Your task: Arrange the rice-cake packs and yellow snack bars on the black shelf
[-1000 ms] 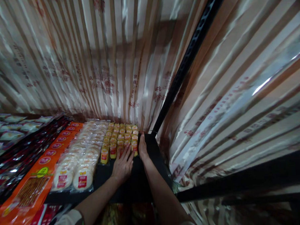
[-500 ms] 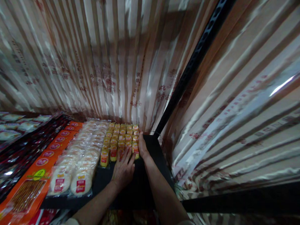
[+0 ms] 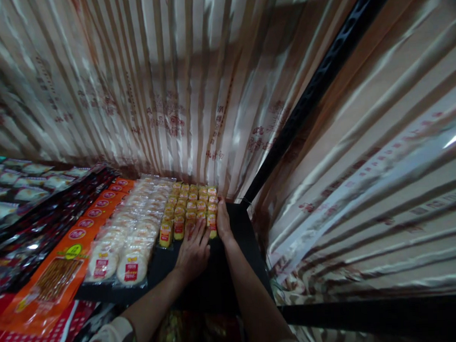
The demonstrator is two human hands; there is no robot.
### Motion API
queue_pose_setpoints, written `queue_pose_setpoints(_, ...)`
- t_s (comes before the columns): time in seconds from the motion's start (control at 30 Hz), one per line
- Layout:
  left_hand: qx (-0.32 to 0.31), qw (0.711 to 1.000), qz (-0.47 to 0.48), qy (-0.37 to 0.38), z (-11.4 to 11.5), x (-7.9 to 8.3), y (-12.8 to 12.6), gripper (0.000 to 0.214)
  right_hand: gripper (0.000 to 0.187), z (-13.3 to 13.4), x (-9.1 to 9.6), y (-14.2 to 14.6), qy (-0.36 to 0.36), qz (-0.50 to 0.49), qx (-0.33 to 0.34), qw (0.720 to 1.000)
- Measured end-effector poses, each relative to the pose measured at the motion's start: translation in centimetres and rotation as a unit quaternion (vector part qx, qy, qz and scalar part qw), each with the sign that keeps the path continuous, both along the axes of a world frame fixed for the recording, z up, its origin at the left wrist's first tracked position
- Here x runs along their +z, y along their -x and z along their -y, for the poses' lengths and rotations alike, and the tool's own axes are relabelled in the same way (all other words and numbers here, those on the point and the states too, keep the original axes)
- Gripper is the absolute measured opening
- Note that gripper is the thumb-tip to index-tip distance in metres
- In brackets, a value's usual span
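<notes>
Small yellow packaged cakes (image 3: pixel 179 211) with red labels stand in several rows on a black shelf (image 3: pixel 217 280). My left hand (image 3: pixel 195 245) lies with outstretched fingers against the front ends of the middle rows and covers part of them. Along the right side of the block, my right hand (image 3: pixel 223 221) is held flat, its fingers straight and pointing to the back. Neither hand is wrapped round a cake. Left of the yellow cakes lie two rows of round white crackers (image 3: pixel 132 263) in clear wrappers.
Orange snack packs (image 3: pixel 59 279), dark shiny packs (image 3: pixel 45 227) and white packets (image 3: pixel 14 178) fill the left side. A black slotted post (image 3: pixel 297 112) rises at the shelf's back right corner. Striped printed sheeting (image 3: pixel 194 81) hangs behind and to the right.
The view has shifted, so the shelf goods appear a little farther right. Both hands stay against the yellow cakes, with hardly any movement relative to them.
</notes>
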State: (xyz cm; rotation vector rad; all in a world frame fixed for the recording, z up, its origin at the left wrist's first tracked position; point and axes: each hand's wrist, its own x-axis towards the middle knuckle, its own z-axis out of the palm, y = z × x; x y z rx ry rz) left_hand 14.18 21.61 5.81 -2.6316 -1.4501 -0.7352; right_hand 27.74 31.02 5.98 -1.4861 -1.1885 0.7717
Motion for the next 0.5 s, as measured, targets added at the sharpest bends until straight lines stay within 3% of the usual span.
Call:
queue_pose_setpoints(0.33, 0.003, 0.998, 0.002, -0.064, -0.2, -0.6, 0.1, 0.048, 0.066, 2.1, -0.5, 1.3, 0.011, 0.078, 0.002, 0.997)
queue_pose_setpoints(0.5, 0.029, 0.993, 0.046, -0.104, 0.9, -0.5, 0.7, 0.043, 0.066, 2.2, -0.8, 1.2, 0.013, 0.049, -0.026, 0.998)
